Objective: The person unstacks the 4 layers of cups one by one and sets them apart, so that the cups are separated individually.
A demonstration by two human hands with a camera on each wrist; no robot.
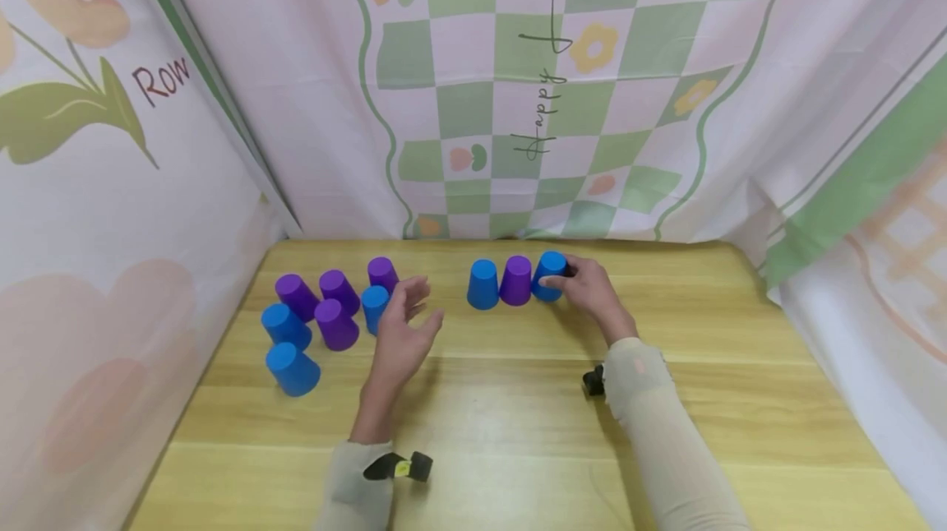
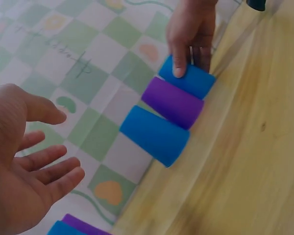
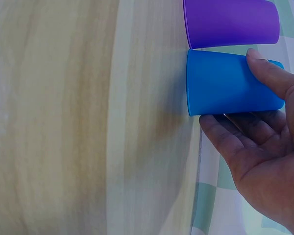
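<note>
Three upside-down cups stand in a row near the table's back edge: a blue cup (image 1: 483, 284) on the left, a purple cup (image 1: 516, 281) in the middle and another blue cup (image 1: 549, 268) on the right. My right hand (image 1: 594, 294) holds that right-hand blue cup between thumb and fingers; in the right wrist view its thumb (image 3: 272, 73) lies on the cup's near side, with fingers along the other side. My left hand (image 1: 403, 338) is raised beside another blue cup (image 1: 372, 311) of the left group, fingers spread and nothing in them.
At the left of the wooden table (image 1: 503, 432) stand several more upside-down cups, among them a purple cup (image 1: 336, 325) and a blue cup (image 1: 293, 370) nearest the front. A patterned curtain (image 1: 533, 103) hangs just behind the table's back edge.
</note>
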